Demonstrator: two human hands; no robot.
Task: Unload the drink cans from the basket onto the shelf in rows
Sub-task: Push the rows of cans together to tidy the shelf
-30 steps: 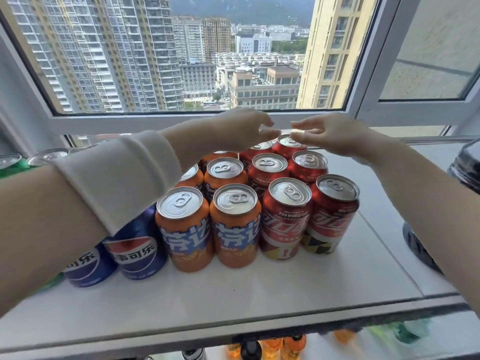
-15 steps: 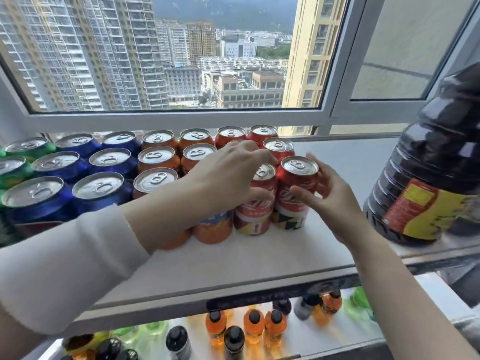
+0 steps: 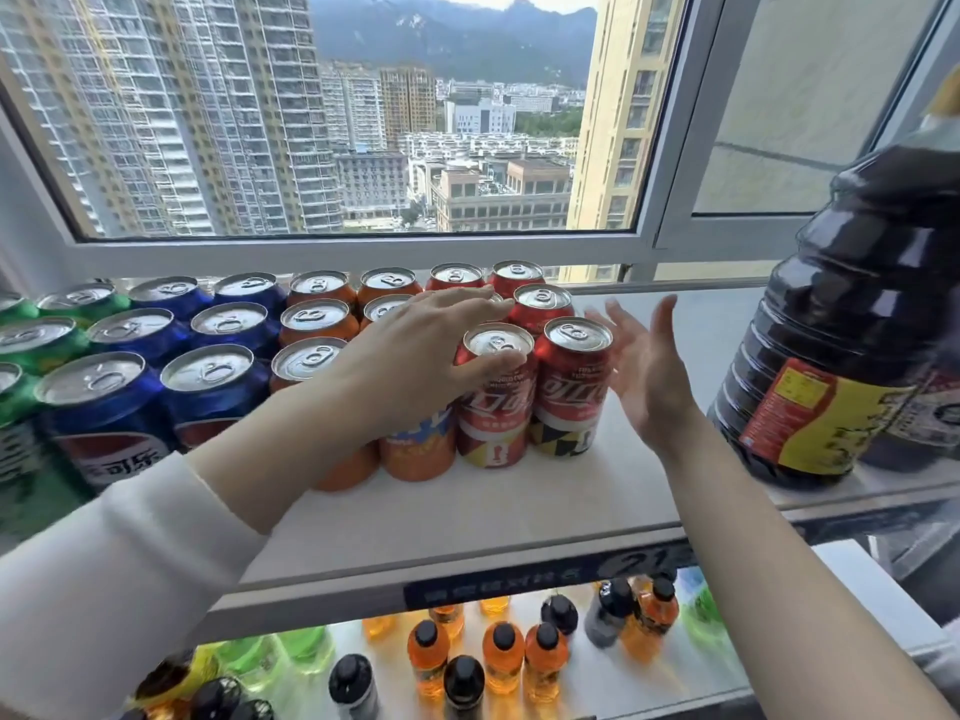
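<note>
Drink cans stand in rows on the white shelf (image 3: 519,506) under the window: green cans (image 3: 31,350) at far left, then blue cans (image 3: 104,407), orange cans (image 3: 317,319) and red cans (image 3: 571,387) on the right. My left hand (image 3: 421,350) lies flat over the orange and red can tops, its thumb against the front red can (image 3: 496,407). My right hand (image 3: 644,366) is open, palm facing the right side of the red rows, just apart from them. No basket shows.
A big dark bottle with a yellow and red label (image 3: 852,356) stands on the shelf at the right. Below the shelf, several small orange, green and black-capped bottles (image 3: 504,657) sit on a lower level. The window frame (image 3: 363,252) runs behind the cans.
My hands came back from the rear cans to the front red cans. My right hand has since let go of the front right red can and opened beside it. The view shifted right.
</note>
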